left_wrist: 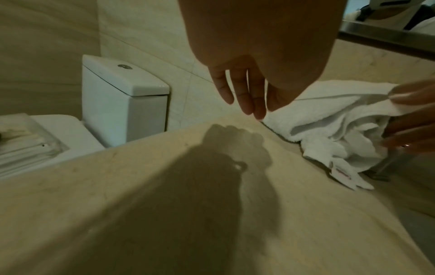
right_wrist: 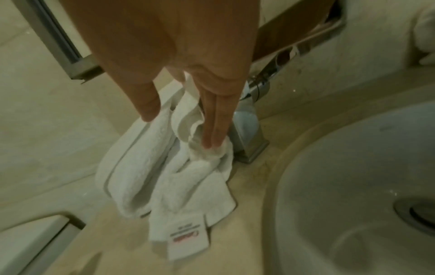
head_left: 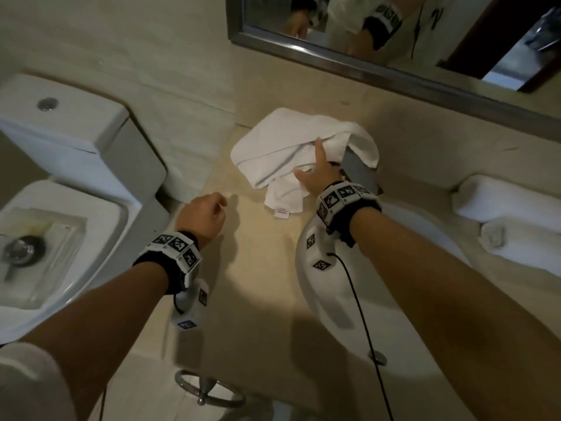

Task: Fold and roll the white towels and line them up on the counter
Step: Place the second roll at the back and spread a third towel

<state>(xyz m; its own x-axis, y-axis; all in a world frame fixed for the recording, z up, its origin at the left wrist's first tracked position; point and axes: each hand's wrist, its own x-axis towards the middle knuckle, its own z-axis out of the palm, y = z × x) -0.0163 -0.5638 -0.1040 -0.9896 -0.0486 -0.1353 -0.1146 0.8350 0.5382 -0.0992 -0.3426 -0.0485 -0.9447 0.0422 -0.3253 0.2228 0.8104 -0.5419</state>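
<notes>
A crumpled white towel point(head_left: 273, 147) point(left_wrist: 324, 115) point(right_wrist: 141, 176) lies on the beige counter point(head_left: 258, 284) by the back wall; its far end drapes over the faucet point(head_left: 359, 171). A label point(right_wrist: 186, 240) hangs off its near corner. My right hand point(head_left: 312, 165) point(right_wrist: 179, 128) reaches into the towel, and a fold runs up between thumb and fingers in a pinch. My left hand point(head_left: 206, 214) point(left_wrist: 249, 104) hovers above the bare counter to the left of the towel, fingers hanging loose and holding nothing. Two rolled white towels point(head_left: 510, 202) lie at the far right.
The oval sink basin point(head_left: 409, 299) point(right_wrist: 341, 186) is set in the counter under my right forearm. A toilet cistern point(head_left: 60, 126) point(left_wrist: 122, 87) stands left of the counter, with a wrapped stack point(left_wrist: 21, 141) on the lid. A mirror point(head_left: 394, 31) hangs above. A towel ring point(head_left: 209, 387) sits below the front edge.
</notes>
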